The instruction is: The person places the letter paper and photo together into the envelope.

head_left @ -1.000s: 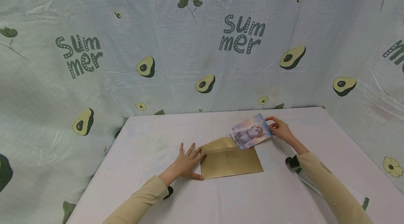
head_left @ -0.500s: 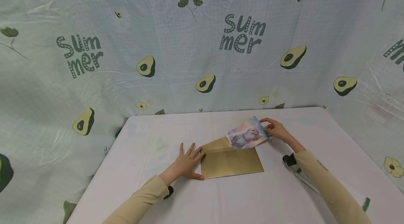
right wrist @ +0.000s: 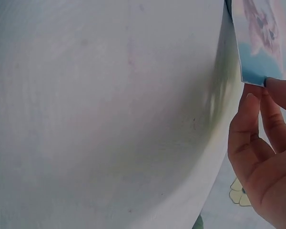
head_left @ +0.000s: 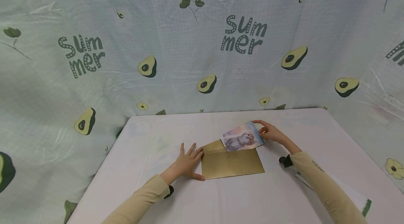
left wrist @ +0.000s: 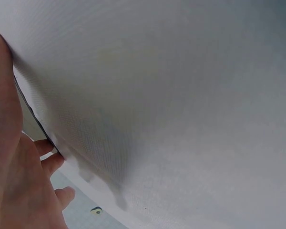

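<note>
Touching the gold envelope (head_left: 233, 164) at its nine o'clock edge, the left hand (head_left: 188, 165) rests with fingers spread on the bench (head_left: 151, 132). Over the envelope's one o'clock part leans a kitten card (head_left: 241, 139); whether it reaches inside cannot be told. The right hand (head_left: 270, 133), at two o'clock, pinches the card's right end. Between three and four lies a white, green-edged item (head_left: 356, 197), partly sleeve-covered.

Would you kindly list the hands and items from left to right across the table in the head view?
Left hand, gold envelope, right hand, green-edged white item; the picture card overlaps the envelope, so its place is unclear.
</note>
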Demonstrator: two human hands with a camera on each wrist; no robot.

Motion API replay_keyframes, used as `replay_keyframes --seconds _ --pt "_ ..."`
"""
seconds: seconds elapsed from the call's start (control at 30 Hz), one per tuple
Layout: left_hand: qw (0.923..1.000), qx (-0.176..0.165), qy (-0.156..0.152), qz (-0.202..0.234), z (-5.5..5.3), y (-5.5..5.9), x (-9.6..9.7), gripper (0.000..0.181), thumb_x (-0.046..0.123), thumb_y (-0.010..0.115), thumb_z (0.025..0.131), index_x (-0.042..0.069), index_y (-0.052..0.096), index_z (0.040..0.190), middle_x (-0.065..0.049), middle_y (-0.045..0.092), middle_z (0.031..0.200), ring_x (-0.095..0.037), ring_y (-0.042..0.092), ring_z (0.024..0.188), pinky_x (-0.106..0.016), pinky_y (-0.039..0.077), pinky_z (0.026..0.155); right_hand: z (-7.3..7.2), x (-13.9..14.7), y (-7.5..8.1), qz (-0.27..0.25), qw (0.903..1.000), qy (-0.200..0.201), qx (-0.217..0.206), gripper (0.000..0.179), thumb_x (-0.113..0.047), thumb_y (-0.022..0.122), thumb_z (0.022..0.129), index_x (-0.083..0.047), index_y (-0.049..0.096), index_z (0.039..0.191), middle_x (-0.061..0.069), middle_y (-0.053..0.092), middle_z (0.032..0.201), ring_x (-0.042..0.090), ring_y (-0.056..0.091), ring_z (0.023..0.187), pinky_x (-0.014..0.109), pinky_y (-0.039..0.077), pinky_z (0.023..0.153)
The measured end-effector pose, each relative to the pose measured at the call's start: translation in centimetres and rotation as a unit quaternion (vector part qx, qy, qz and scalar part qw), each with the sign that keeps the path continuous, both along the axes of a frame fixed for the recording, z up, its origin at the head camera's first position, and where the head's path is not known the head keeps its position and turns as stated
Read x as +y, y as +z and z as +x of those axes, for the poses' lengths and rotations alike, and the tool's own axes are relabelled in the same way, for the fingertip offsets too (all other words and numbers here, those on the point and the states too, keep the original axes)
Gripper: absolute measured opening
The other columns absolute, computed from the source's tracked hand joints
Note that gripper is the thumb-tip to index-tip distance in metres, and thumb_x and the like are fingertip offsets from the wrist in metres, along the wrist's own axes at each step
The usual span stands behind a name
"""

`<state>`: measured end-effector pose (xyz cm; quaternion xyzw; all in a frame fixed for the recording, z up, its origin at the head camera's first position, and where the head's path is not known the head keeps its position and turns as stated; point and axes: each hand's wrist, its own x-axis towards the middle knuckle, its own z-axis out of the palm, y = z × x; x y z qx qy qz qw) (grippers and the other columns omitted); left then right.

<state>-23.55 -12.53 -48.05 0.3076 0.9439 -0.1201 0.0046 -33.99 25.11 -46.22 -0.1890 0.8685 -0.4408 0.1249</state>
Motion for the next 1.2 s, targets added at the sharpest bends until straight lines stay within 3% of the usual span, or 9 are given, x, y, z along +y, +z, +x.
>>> replay_keyframes --seconds 0.1,0.17,0.2,0.37,1.0,1.2 --pt "1.0000 0.000 -0.003 0.006 -0.2 -0.4 -0.1 0.106 0.084 0.035 0.064 0.013 0.024 0.142 -0.001 0.021 0.149 -0.031 0.008 0.139 -0.069 0.007 0.098 0.0 -0.3 0.0 0.003 1.0000 0.008 0.002 0.064 0.004 0.047 0.082 -0.011 0.025 0.140 0.019 0.057 0.090 0.015 0.044 0.061 0.027 0.037 0.048" --pt "1.0000 -0.001 -0.001 0.003 -0.1 -0.1 0.0 0.104 0.081 0.041 0.065 0.013 0.026 0.141 -0.003 0.023 0.148 -0.032 0.011 0.138 -0.068 0.010 0.098 0.0 -0.5 -0.1 0.004 0.9999 0.014 0.004 0.067 0.005 0.047 0.081 -0.012 0.023 0.141 0.019 0.057 0.089 0.015 0.043 0.059 0.027 0.036 0.048" --pt "0.9998 -0.014 0.009 -0.004 0.5 1.1 0.4 0.100 0.077 0.048 0.066 0.010 0.031 0.139 -0.004 0.028 0.146 -0.032 0.017 0.137 -0.066 0.015 0.098 0.0 -0.6 -0.1 0.003 0.9998 0.018 0.003 0.068 0.006 0.046 0.081 -0.012 0.022 0.141 0.019 0.057 0.087 0.015 0.042 0.058 0.027 0.035 0.048" --pt "0.9994 -0.008 0.013 -0.030 1.0 1.9 0.7 0.099 0.076 0.048 0.066 0.010 0.031 0.138 -0.004 0.029 0.146 -0.032 0.020 0.136 -0.065 0.019 0.098 0.1 -1.3 -0.2 0.013 0.9995 0.026 0.012 0.068 0.008 0.046 0.080 -0.013 0.023 0.141 0.015 0.055 0.081 0.014 0.039 0.055 0.026 0.034 0.047" --pt "0.9996 -0.017 0.016 -0.014 0.9 1.8 0.7 0.099 0.074 0.051 0.066 0.009 0.031 0.138 -0.005 0.030 0.145 -0.033 0.020 0.136 -0.066 0.018 0.097 0.3 -3.8 -0.5 0.040 0.9963 0.072 0.025 0.071 0.010 0.044 0.076 -0.011 0.023 0.141 0.014 0.057 0.082 0.013 0.048 0.061 0.025 0.043 0.049" --pt "0.9995 -0.022 0.018 -0.014 1.0 1.9 0.7 0.099 0.074 0.051 0.066 0.010 0.031 0.139 -0.005 0.030 0.145 -0.033 0.019 0.136 -0.067 0.018 0.097 0.4 -4.3 -0.5 0.038 0.9951 0.086 0.028 0.068 0.010 0.043 0.077 -0.012 0.025 0.139 0.013 0.055 0.081 0.011 0.047 0.056 0.023 0.041 0.047"
